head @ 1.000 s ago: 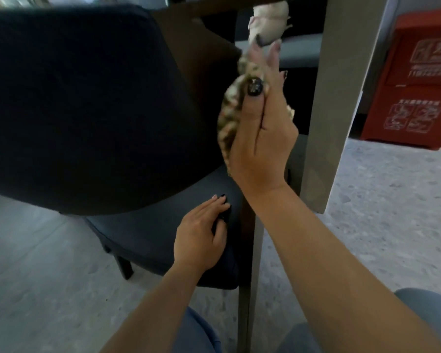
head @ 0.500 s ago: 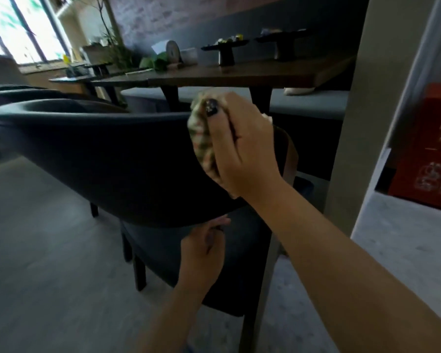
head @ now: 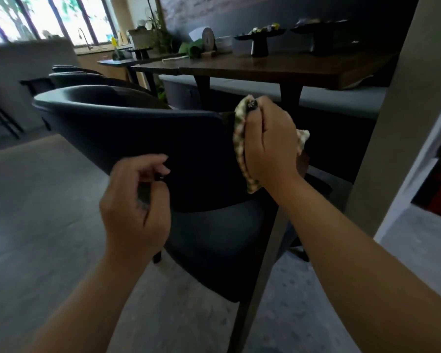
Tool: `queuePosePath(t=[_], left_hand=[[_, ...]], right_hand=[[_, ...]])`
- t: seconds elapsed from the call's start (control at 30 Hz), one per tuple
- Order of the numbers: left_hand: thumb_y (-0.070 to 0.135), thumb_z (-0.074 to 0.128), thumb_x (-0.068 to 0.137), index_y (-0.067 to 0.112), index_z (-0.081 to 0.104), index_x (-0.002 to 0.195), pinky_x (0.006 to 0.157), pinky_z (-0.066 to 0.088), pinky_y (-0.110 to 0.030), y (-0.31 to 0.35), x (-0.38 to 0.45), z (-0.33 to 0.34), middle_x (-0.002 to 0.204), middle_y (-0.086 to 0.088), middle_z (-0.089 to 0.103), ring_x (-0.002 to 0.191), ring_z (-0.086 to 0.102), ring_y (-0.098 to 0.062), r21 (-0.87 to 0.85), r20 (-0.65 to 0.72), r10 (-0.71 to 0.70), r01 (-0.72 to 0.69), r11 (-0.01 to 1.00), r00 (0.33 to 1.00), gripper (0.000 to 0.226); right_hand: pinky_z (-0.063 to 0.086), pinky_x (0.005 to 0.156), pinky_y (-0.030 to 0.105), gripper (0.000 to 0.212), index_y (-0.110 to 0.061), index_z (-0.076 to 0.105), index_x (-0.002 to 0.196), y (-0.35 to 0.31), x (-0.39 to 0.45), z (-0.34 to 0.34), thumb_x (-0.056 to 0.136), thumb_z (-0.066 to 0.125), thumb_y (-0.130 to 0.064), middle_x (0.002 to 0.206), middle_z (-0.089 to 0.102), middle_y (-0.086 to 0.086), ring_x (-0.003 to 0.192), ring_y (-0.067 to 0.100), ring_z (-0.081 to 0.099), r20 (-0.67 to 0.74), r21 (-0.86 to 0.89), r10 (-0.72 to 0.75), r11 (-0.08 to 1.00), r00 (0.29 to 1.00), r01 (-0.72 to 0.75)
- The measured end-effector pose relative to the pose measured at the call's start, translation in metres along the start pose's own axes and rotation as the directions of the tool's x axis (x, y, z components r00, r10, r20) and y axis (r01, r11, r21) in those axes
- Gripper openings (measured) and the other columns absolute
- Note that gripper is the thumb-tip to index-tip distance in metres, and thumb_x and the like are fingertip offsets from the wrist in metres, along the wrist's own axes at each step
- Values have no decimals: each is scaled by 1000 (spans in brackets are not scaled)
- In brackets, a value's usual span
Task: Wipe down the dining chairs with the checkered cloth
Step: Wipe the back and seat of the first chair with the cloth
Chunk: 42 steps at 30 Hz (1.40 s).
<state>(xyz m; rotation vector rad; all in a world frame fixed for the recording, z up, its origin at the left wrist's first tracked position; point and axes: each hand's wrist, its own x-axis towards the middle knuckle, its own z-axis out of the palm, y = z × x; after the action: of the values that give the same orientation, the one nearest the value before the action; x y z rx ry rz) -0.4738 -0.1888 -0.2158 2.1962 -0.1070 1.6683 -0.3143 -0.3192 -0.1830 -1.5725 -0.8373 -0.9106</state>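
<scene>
i am bunching the soft, light cloth (head: 241,138) in my right hand (head: 267,141), its grip closed round it, pressing it on the rear edge of the chair (head: 143,133) back, while my left hand (head: 138,200) is hanging loosely curled, gripping nothing.

Head view — forward-down, near chair (head: 143,138).
</scene>
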Motion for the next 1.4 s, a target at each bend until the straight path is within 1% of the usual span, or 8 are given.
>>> queuePosePath(t=[0.2, 0.3, 0.53, 0.73, 1.0, 1.1, 1.27, 1.4], left_hand=[[5, 52, 83, 1, 53, 114, 98, 32, -37, -28, 46, -28, 112, -14, 50, 116, 39, -9, 233, -5, 277, -268, 935, 961, 31], [13, 47, 89, 7, 52, 112, 94, 28, -38, -46, 68, -39, 109, -23, 59, 104, 52, -37, 286, 134, 377, -400, 871, 916, 25], [12, 51, 92, -2, 69, 99, 74, 40, -47, -74, 121, -53, 95, -20, 67, 76, 58, -37, 28, 322, 698, -743, 668, 640, 24], [13, 58, 89, 2, 73, 89, 65, 44, -37, -81, 117, -41, 85, -14, 66, 74, 51, -30, -69, 135, 741, -740, 669, 658, 19], [10, 59, 86, 3, 69, 100, 53, 48, -31, -92, 130, -66, 104, -13, 62, 80, 58, -22, -449, 159, 704, -585, 676, 692, 18], [34, 46, 92, 17, 65, 109, 50, 43, -25, -118, 149, -83, 96, 1, 65, 75, 62, -15, -390, 324, 689, -572, 721, 648, 31], [84, 3, 75, 30, 54, 81, 47, 38, -24, -171, 178, -83, 62, 12, 54, 55, 51, -5, -219, 632, 541, -542, 812, 555, 74], [84, 0, 73, 28, 50, 66, 40, 29, -21, -174, 173, -82, 45, 11, 45, 41, 44, -4, -194, 524, 570, -563, 803, 633, 76]], right_hand=[[27, 62, 27, 28, -14, 41, 70, -2, -3, 1, 95, 30, -20, 64, 40, -3, 58, 10, 36, -29, -14, -5, 1000, 1000, 5], [32, 57, 31, 34, -8, 46, 69, -11, -2, 2, 94, 29, -24, 60, 41, -2, 54, 12, 38, -47, 47, 78, 996, 996, -76], [48, 58, 51, 34, -25, 58, 74, -56, 2, 15, 97, 35, -19, 70, 62, 17, 66, 45, 55, -42, 219, 95, 972, 995, -83], [43, 62, 28, 35, 3, 52, 71, -63, 9, 10, 95, 36, -15, 69, 55, 11, 66, 26, 49, 36, 155, 325, 932, 945, -326], [43, 65, 6, 38, -6, 57, 67, -107, 14, 14, 98, 33, -3, 66, 68, -10, 66, -7, 59, -10, -214, 397, 896, 918, -389], [51, 80, 26, 36, -8, 63, 78, -130, 10, 15, 100, 36, -17, 79, 71, -1, 81, 9, 67, -35, -270, 413, 873, 910, -406], [50, 81, 55, 43, -17, 65, 87, -174, 18, 53, 97, 35, -45, 86, 69, 14, 84, 33, 66, 143, -558, 402, 788, 904, -262], [49, 59, 13, 36, -23, 57, 72, -191, 30, 78, 101, 38, -32, 63, 65, -13, 61, -2, 61, -32, -564, 324, 775, 945, -285]])
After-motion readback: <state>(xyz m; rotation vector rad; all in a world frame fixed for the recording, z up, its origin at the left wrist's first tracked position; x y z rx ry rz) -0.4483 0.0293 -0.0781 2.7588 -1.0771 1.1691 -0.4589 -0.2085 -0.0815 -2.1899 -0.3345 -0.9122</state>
